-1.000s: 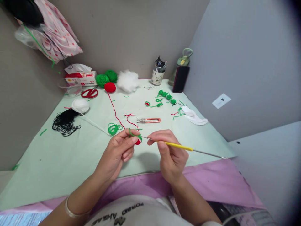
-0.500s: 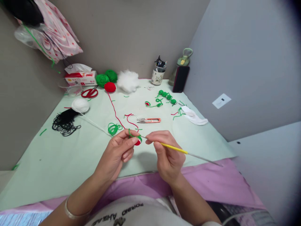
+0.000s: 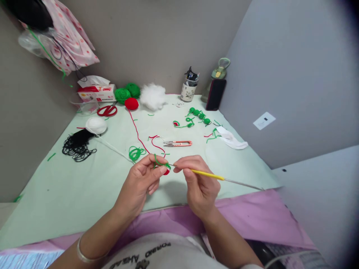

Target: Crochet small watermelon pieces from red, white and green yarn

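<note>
Between the thumb and fingers of my left hand (image 3: 143, 177) is a small crochet piece (image 3: 167, 170), red below with a white line and a green edge. Green yarn (image 3: 156, 158) loops over my left index finger. My right hand (image 3: 200, 183) is closed around the yellow grip of a crochet hook (image 3: 209, 174). The hook's thin tip meets the green edge of the piece; the exact stitch is too small to make out. Beyond my left hand lies a loose coil of green yarn (image 3: 136, 152). Red and white strands lead toward the piece.
Orange thread snips (image 3: 179, 143) lie ahead of my hands. Behind are a red yarn ball (image 3: 131, 104), white stuffing (image 3: 153, 96), red-handled scissors (image 3: 107, 111) and a tissue box (image 3: 97, 92). A white yarn ball (image 3: 96, 125) sits left, a phone (image 3: 215, 94) leans on a bottle at right.
The crochet piece has shifted slightly right and turned in my left fingers. The back end of the hook has risen a little. Both hands keep their hold.
</note>
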`<state>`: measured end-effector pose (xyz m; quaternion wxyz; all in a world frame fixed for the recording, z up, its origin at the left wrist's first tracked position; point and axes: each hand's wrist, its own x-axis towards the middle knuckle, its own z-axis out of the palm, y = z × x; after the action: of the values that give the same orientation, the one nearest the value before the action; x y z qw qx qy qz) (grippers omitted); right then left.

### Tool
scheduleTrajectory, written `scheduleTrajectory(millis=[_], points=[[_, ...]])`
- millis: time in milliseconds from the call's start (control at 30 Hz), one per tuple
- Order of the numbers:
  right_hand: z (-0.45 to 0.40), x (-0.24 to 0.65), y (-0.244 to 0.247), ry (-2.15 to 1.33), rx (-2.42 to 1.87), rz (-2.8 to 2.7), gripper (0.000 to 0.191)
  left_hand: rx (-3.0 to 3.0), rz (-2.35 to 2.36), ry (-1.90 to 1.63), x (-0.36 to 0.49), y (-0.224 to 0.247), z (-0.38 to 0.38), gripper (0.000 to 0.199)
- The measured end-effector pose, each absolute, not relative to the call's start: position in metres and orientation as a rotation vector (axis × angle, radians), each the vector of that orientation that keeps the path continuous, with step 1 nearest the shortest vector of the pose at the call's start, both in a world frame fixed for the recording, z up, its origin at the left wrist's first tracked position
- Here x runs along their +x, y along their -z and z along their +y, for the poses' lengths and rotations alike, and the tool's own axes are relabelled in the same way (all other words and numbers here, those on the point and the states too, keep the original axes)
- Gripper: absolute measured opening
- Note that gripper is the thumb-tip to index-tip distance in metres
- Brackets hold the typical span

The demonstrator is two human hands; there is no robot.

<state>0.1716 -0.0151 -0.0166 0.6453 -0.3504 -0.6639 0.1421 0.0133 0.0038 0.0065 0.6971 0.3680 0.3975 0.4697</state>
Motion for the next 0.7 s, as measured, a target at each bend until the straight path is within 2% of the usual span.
scheduleTrajectory(millis=[467,700], points=[[-0.008,0.163,0.023,-0.448,-0.837,-1.262,0.02,0.772,0.798,-0.949,0.014,-0.008,0.001,0.025],[-0.005,0.17,0.02,-0.731,-0.8,-1.016,0.019,0.688,0.801,-0.967,0.012,-0.006,0.002,0.024]])
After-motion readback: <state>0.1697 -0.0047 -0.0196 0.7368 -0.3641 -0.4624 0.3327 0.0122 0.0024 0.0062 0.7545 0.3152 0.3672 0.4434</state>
